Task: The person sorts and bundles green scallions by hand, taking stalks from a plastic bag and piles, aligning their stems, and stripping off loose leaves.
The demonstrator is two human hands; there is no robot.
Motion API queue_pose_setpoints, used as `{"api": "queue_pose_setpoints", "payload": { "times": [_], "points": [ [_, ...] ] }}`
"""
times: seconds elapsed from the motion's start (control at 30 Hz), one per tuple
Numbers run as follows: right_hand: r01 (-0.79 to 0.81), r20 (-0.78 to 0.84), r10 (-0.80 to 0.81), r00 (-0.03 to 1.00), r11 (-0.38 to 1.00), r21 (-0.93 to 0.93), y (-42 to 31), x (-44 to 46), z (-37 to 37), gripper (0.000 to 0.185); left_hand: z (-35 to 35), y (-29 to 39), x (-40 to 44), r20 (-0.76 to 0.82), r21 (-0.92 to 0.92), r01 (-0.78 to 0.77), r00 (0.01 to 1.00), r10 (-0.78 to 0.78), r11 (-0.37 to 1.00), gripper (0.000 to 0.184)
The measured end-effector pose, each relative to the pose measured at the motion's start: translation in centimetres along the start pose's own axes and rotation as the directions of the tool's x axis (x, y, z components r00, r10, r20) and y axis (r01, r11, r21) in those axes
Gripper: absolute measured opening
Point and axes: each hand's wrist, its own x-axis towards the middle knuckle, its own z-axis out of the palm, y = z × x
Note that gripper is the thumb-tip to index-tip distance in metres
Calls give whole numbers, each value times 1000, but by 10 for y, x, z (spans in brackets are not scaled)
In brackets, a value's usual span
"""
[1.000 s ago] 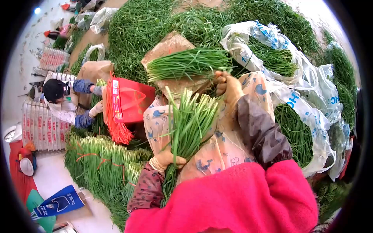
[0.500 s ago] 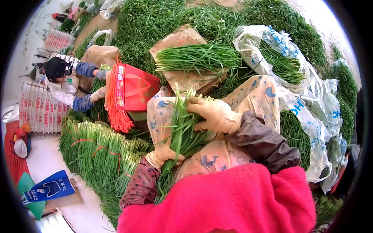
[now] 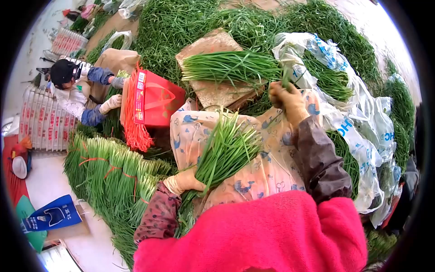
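My gloved left hand (image 3: 185, 181) is wrapped round the lower part of a loose bunch of green stalks (image 3: 229, 147), whose pale ends point up and away over my patterned apron (image 3: 272, 174). Off to the right of the bunch, my gloved right hand (image 3: 287, 99) is closed on a few thin green stalks (image 3: 286, 78) that stick up from its fingers. Beyond both hands, another bundle of green stalks (image 3: 231, 66) lies across a brown board (image 3: 217, 97).
A red bag (image 3: 158, 99) with orange-red ties (image 3: 136, 133) stands left of my apron, beside a co-worker in a dark cap (image 3: 63, 72). Tied bundles (image 3: 108, 170) are at lower left. Plastic bags of greens (image 3: 362, 136) lie right; a green heap (image 3: 172, 27) spreads behind.
My right hand has left the bunch and moved up and right, with a few stalks in it. My left hand keeps its hold, and the bunch leans further right.
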Motion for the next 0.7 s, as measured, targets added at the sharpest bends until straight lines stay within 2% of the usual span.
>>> {"api": "queue_pose_setpoints", "payload": {
  "times": [0.03,0.07,0.1,0.13,0.2,0.23,0.27,0.3,0.33,0.37,0.4,0.47,0.53,0.57,0.6,0.63,0.67,0.7],
  "points": [
    [106,233,-45,971,960,-258,-1,-8,9,23,1,3,1,-4,14,47,999,-46,999,61],
    [256,452,-21,892,847,-466,-1,-17,18,28,2,7,3,-5,29,95,996,-95,995,62],
    [408,546,-10,838,675,-615,-4,-25,28,35,3,12,6,6,32,97,995,-98,995,62],
    [547,627,32,778,456,-702,-4,-30,38,43,4,18,8,10,106,126,992,-127,986,60],
    [729,729,-52,683,112,-675,14,-30,52,48,7,23,14,17,179,153,987,-158,972,58],
    [754,761,42,647,107,-648,16,-29,60,41,10,26,14,6,206,119,992,-123,971,57],
    [580,620,172,765,232,-781,7,-39,66,35,12,30,15,-5,234,87,996,-88,968,56],
    [551,594,87,800,283,-785,13,-36,63,33,14,36,11,-20,237,158,987,-157,959,55],
    [525,559,5,829,334,-783,22,-29,60,30,14,33,9,-19,236,162,987,-162,958,55],
    [417,479,-43,877,564,-712,29,-19,50,24,15,29,5,-64,245,126,991,-113,961,55],
    [242,372,18,928,730,-639,35,-4,43,21,14,24,4,-109,256,88,992,-62,963,55],
    [71,151,-13,989,918,-391,27,6,24,20,9,12,4,-86,285,74,995,-51,956,59],
    [35,40,-30,999,988,-148,18,15,8,22,10,2,3,-151,230,41,989,-6,972,65],
    [91,139,-55,989,958,-273,6,4,8,26,14,3,1,-167,117,38,986,-18,992,68],
    [197,222,-115,968,898,-394,3,-14,14,31,14,1,1,-169,116,34,985,-14,993,68],
    [252,355,-24,935,749,-613,-5,-32,22,39,13,-4,2,-193,68,23,981,-10,997,68],
    [330,449,99,888,544,-771,-7,-47,28,47,13,-6,3,-215,22,11,976,-6,1000,68],
    [445,494,66,867,343,-827,1,-62,36,51,15,-5,4,-265,84,46,964,-23,995,68]
  ]
}}
